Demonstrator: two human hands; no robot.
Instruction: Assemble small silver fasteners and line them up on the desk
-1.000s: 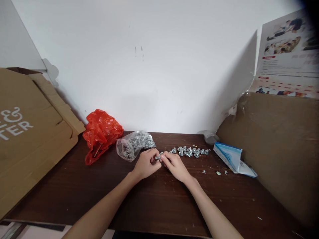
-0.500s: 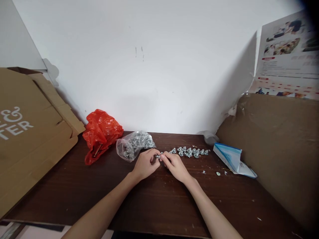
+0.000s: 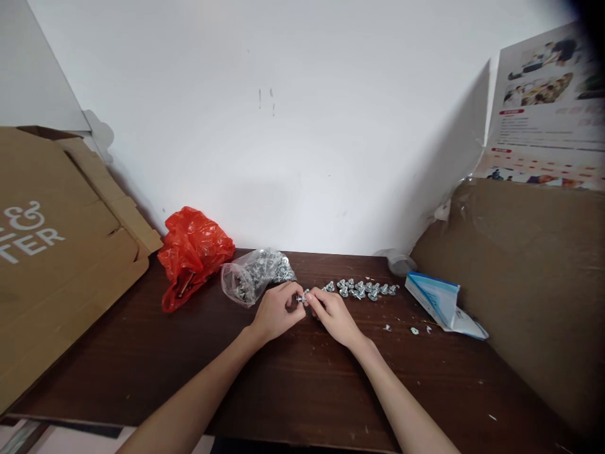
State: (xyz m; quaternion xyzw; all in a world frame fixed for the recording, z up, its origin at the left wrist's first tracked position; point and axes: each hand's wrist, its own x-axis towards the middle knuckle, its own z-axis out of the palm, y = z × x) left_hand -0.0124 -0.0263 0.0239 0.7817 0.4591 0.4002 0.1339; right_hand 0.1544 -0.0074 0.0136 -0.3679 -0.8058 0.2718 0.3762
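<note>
Dark wooden table, white wall

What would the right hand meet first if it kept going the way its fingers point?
Likely the left hand, since the right hand points toward it with a small metal part pinched between them.

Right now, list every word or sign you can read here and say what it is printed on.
"&" above "TER": white print on the cardboard box at left, cut off by the picture edge.
Poster at right: red headings and text lines, too blurred to read.
Blue and white packet: no print legible.
</note>
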